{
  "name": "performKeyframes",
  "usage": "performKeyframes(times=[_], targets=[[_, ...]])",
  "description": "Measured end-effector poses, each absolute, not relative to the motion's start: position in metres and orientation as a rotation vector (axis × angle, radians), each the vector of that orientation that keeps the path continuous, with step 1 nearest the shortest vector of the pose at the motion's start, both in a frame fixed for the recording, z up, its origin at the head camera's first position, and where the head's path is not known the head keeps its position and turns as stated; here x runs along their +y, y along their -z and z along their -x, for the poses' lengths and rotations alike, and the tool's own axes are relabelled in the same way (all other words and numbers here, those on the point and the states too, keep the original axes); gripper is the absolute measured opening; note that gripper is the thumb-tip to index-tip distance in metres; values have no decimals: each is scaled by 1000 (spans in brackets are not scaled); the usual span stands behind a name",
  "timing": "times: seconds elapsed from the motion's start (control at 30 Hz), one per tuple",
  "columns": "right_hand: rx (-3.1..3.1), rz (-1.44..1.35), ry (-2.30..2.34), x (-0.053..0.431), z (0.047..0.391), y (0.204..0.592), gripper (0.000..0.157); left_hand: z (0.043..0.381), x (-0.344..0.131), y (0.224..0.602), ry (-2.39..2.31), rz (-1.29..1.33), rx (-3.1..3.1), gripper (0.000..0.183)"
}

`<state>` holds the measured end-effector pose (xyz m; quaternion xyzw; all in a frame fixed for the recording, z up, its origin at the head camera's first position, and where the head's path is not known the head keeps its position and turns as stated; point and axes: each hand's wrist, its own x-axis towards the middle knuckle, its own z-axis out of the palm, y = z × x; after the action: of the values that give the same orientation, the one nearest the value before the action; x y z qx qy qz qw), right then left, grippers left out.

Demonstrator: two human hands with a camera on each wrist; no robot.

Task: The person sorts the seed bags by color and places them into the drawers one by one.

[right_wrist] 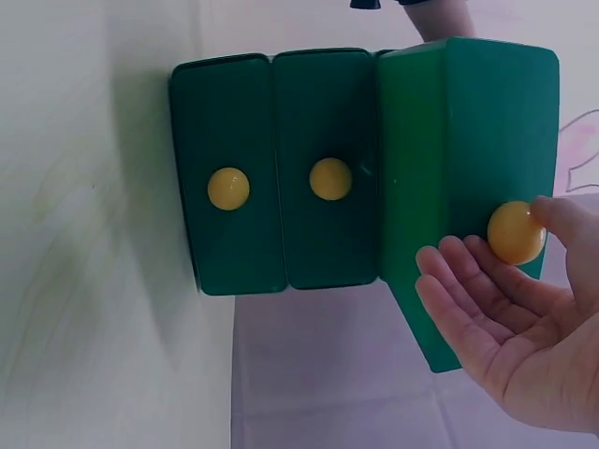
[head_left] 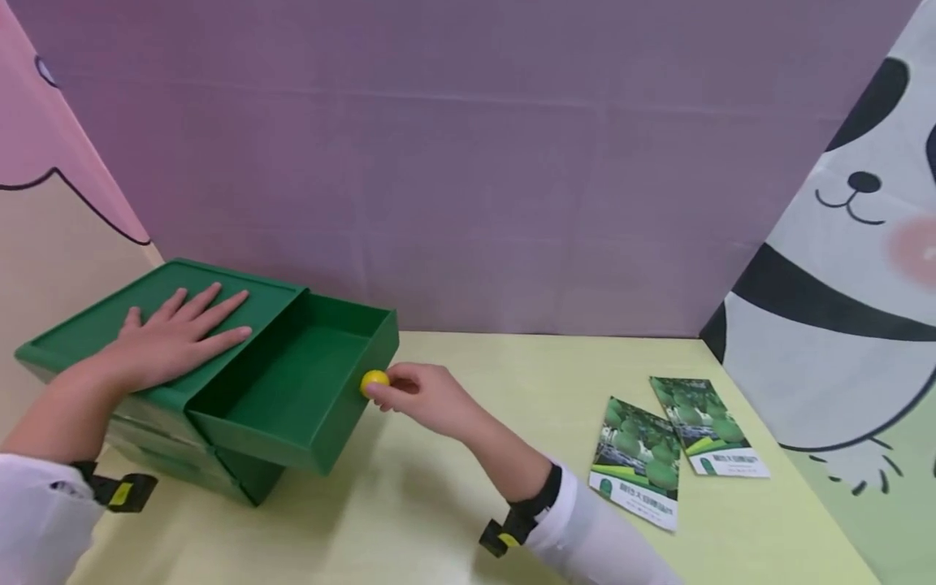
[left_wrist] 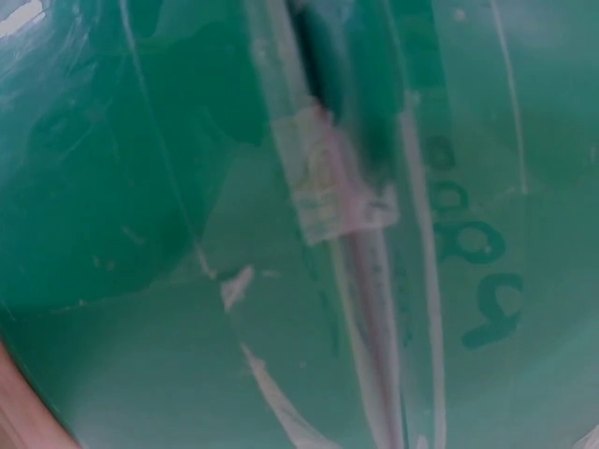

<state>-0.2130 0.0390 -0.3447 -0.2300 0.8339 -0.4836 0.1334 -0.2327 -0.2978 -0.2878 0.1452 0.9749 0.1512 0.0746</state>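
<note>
A green drawer unit (head_left: 95, 325) stands at the left of the table, its top drawer (head_left: 347, 418) pulled far out, with a bare bottom visible inside. My left hand (head_left: 171, 337) rests flat on the unit's top, fingers spread. With thumb and fingertips my right hand (head_left: 442, 402) pinches the round yellow knob (head_left: 374, 380) on the drawer's front. In the right wrist view, the thumb touches this knob (right_wrist: 515, 234) while the other fingers extend beside the drawer. Two lower drawers (right_wrist: 229, 253) with yellow knobs are closed. The left wrist view has only a blurred green surface (left_wrist: 94, 215) with clear film.
Two leaflets (head_left: 634, 463) with green fruit pictures lie on the pale table (head_left: 468, 520) at the right, one slightly overlapping or touching the other. A purple cloth wall (head_left: 468, 203) rises behind the table, and a panda-printed panel (head_left: 826, 366) stands at the right.
</note>
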Motion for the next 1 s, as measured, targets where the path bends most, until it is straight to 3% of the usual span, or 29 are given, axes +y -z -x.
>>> performKeyframes(times=[0.4, 1.0], targets=[[2395, 647, 1432, 58, 205, 356, 28, 233, -298, 290, -625, -469, 2867, 63], [2309, 653, 1558, 61, 201, 373, 26, 233, -297, 292, -640, -475, 2863, 62]])
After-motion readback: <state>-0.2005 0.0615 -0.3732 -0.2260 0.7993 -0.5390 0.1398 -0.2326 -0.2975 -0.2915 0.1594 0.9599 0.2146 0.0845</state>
